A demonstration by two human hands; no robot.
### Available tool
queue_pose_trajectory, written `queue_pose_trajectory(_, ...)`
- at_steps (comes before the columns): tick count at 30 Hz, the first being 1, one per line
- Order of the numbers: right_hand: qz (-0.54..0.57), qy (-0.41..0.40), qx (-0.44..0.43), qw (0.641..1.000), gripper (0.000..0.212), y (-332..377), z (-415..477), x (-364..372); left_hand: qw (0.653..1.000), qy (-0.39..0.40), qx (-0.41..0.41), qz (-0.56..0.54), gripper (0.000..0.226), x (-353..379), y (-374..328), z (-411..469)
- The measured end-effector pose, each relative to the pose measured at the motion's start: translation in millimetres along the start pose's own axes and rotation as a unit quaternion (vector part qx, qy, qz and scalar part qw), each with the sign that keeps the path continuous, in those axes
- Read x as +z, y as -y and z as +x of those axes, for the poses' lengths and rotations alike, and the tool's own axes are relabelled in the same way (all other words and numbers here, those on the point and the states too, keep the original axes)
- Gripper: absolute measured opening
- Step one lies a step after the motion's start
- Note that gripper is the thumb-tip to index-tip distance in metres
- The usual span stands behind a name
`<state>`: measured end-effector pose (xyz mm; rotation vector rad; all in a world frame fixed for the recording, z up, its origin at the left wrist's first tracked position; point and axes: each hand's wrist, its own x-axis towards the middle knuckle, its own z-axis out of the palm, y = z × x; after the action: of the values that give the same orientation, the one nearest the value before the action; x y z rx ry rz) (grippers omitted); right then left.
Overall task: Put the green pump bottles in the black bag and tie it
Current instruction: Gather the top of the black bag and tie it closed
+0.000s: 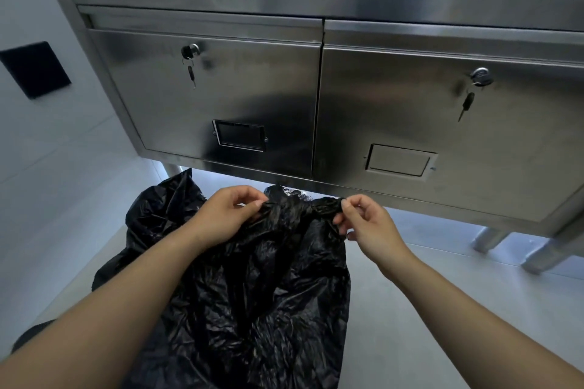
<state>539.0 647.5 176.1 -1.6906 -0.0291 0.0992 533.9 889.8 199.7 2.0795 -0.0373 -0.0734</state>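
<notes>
- The black bag is thin, glossy, heavily crinkled plastic; it sits on the pale floor in front of a steel cabinet.
- Its top is gathered into two twisted ends, crossed at the middle like a knot.
- The left hand pinches the left end between thumb and fingertips, other fingers curled.
- The right hand pinches the right end the same way.
- Its contents are hidden.
</notes>
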Motion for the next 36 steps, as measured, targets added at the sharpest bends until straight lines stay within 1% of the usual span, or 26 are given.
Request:
queue_pose_trajectory(3, 0.001, -0.002, 0.033, 0.999, 0.014, -2, 0, 4, 1.0, -0.007, -0.006, -0.009, 0.016, 8, -2, 1)
queue_pose_trajectory(5, -0.022, -0.012, 0.023, 0.999, 0.014, -4, 0, 8, 1.0, -0.006, -0.01, -0.018, 0.019, 10, -2, 2)
queue_pose_trajectory(8, -0.081, -0.033, 0.007, 0.996, 0.016, -4, 0, 14, 0.997, 0.019, -0.035, -0.063, 0.024, 14, -2, 1)
queue_pose_trajectory(10, -0.09, -0.047, -0.003, 0.995, 0.015, -4, 2, 14, 0.994, 0.033, -0.05, -0.094, 0.024, 16, -3, -1)
queue_pose_trajectory(12, -0.094, -0.053, -0.016, 0.994, 0.016, -2, 3, 14, 0.992, 0.033, -0.046, -0.112, 0.025, 16, -4, -3)
queue_pose_trajectory(14, -0.106, -0.055, -0.026, 0.992, 0.017, -1, 3, 13, 0.994, 0.032, -0.04, -0.096, 0.028, 15, -6, -4)
queue_pose_trajectory(15, -0.112, -0.055, -0.03, 0.992, 0.017, 0, 2, 13, 0.997, 0.03, -0.028, -0.069, 0.025, 14, -6, -5)
queue_pose_trajectory(17, -0.117, -0.05, -0.036, 0.991, 0.016, 1, 3, 12, 1.0, 0.027, 0.002, -0.013, 0.01, 13, -6, -5)
queue_pose_trajectory(18, -0.118, -0.043, -0.037, 0.991, 0.016, 1, 3, 11, 1.0, 0.026, 0.011, 0.003, 0.008, 13, -6, -5)
queue_pose_trajectory(24, -0.105, 0.003, -0.032, 0.994, 0.021, 7, -2, -3, 1.0, 0.013, 0.017, 0.015, 0.006, 2, -8, -6)
queue_pose_trajectory(28, -0.096, 0.003, -0.04, 0.995, 0.02, 12, -5, -17, 1.0, -0.015, 0.017, 0.018, 0.007, -12, -4, -6)
queue_pose_trajectory(31, -0.088, 0.012, -0.045, 0.995, 0.018, 11, -7, -20, 0.999, -0.022, 0.011, 0.037, 0.007, -17, -2, -4)
queue_pose_trajectory(34, -0.134, 0.052, -0.026, 0.989, 0.014, 0, -8, -15, 0.997, -0.013, 0.011, 0.071, 0.008, -9, 2, -2)
queue_pose_trajectory(36, -0.174, 0.071, 0.002, 0.982, 0.013, -7, -6, -12, 0.997, -0.007, 0.014, 0.071, 0.008, -2, 5, -2)
